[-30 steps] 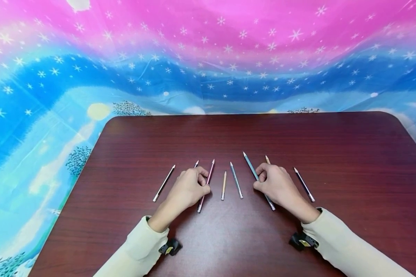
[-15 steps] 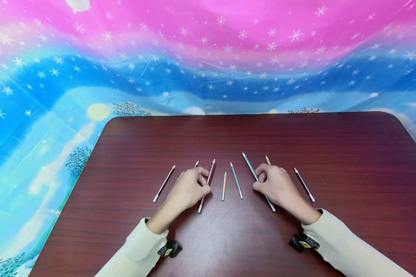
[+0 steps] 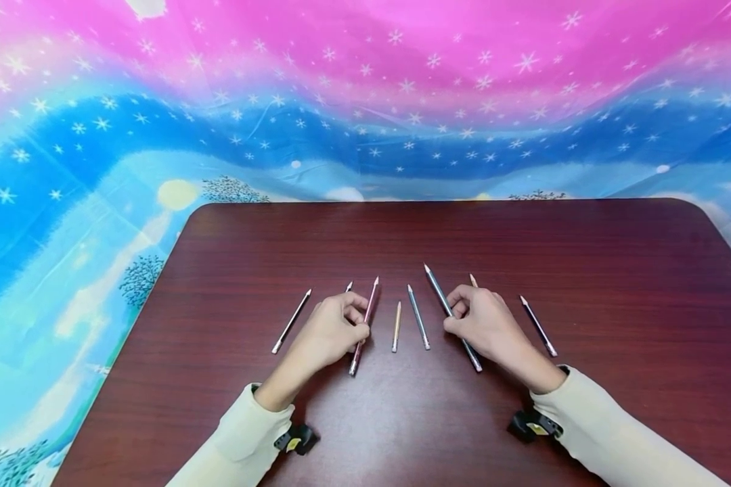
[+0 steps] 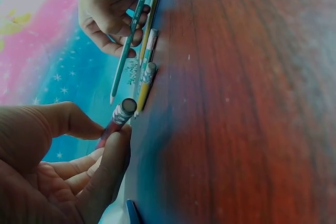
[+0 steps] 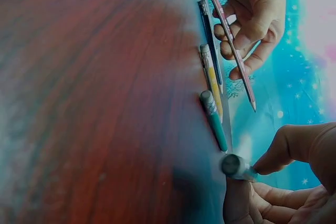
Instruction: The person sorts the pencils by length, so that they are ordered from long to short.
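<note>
In the head view my left hand [image 3: 334,330] pinches a red pencil [image 3: 372,297] between thumb and fingers, its point facing the far side. My right hand [image 3: 482,326] pinches a teal pencil [image 3: 436,287] the same way, slanting up to the left. The left wrist view shows the red pencil's eraser end [image 4: 126,107] close above the thumb and fingers. In the right wrist view the teal pencil's eraser end [image 5: 232,165] faces the camera. Between the hands lie a short yellow pencil [image 3: 396,328] and a thinner teal pencil [image 3: 418,318].
On the brown table [image 3: 633,270] a dark pencil [image 3: 291,322] lies left of the left hand, another dark pencil [image 3: 538,326] right of the right hand. Two more are mostly hidden: a dark-tipped pencil [image 3: 349,287] behind the left hand, a wooden-tipped pencil [image 3: 473,280] behind the right.
Against the pencils on the table, both hands and their held pencils have shifted very slightly left. The view itself has moved a little. Both grips stay the same.
</note>
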Available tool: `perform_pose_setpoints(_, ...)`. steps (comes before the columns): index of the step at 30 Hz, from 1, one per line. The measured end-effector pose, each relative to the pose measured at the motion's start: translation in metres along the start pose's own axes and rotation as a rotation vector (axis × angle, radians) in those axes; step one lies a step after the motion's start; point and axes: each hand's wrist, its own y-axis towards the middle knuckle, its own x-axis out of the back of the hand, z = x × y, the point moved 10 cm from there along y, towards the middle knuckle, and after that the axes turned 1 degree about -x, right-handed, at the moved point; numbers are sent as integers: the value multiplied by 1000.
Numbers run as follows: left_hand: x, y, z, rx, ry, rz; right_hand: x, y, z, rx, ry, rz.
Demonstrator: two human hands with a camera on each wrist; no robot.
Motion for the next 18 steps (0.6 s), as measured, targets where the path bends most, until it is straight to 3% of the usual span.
perform_pose_setpoints(7, -2, -3, 9, 42, -158, 47, -3, 7, 11, 27, 28, 22)
perform_pose_setpoints(18, 10, -7, 18, 65, -249, 37, -8, 23, 33, 48, 99, 87)
